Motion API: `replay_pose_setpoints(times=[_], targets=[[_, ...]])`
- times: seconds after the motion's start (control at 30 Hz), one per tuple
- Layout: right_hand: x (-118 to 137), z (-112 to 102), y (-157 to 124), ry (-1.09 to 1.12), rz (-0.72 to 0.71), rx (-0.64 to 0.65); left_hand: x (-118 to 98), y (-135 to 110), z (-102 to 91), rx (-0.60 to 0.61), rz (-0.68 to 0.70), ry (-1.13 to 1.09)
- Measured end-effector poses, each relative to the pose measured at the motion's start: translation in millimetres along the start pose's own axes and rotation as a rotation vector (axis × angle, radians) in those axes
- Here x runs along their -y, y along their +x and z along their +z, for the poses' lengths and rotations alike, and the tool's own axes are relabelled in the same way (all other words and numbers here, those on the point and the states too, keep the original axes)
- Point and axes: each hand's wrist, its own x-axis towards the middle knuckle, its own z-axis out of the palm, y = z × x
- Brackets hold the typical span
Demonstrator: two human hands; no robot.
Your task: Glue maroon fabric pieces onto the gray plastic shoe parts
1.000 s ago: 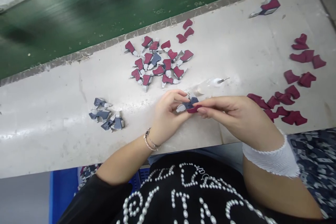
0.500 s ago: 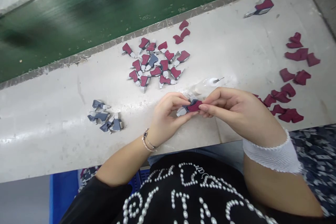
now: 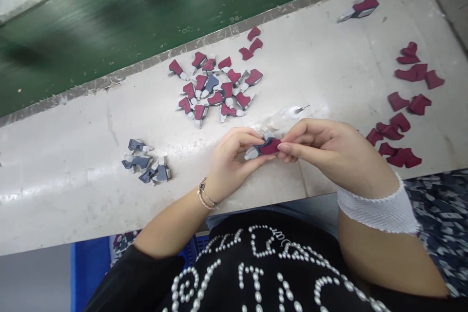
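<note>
Both hands meet over the near edge of the white table (image 3: 73,190). My left hand (image 3: 232,158) pinches a small grey-and-blue plastic piece (image 3: 258,149). My right hand (image 3: 325,148) presses a dark red cover (image 3: 272,146) onto that piece with thumb and fingers closed. A small clear bottle with a metal needle tip (image 3: 290,113) lies just behind my hands. Uncovered grey-blue pieces (image 3: 148,163) lie to the left.
A pile of finished red-topped pieces (image 3: 215,87) sits behind my hands. Loose red covers (image 3: 398,131) are scattered at the right. One more assembled piece (image 3: 358,8) lies far right. A green conveyor belt (image 3: 146,5) runs along the table's far edge. A blue crate (image 3: 87,268) stands below.
The red cover has gone from under the grey-blue piece onto it, and my right hand's fingers have closed round it. The view shifted slightly.
</note>
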Motion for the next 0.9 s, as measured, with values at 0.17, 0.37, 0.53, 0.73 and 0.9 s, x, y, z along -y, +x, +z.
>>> replay_pose_setpoints(times=[0.17, 0.37, 0.53, 0.73, 0.9], targets=[[1.7, 1.9, -0.8, -0.072, 0.012, -0.027, 1.0, 0.2, 0.0, -0.003, 0.02, 0.021], [0.1, 2.9, 0.9, -0.078, 0.021, -0.045, 3.5, 0.0, -0.4, 0.0, 0.045, 0.032], [2.1, 2.7, -0.2, -0.126, 0.031, -0.06, 2.8, 1.3, -1.4, 0.014, 0.04, -0.002], [4.6, -2.6, -3.4, -0.093, -0.031, -0.009, -1.5, 4.5, -2.4, 0.032, 0.027, -0.163], [5.8, -2.6, -0.1, -0.089, -0.097, 0.125, -4.0, 6.6, -3.8, 0.072, 0.054, -0.245]])
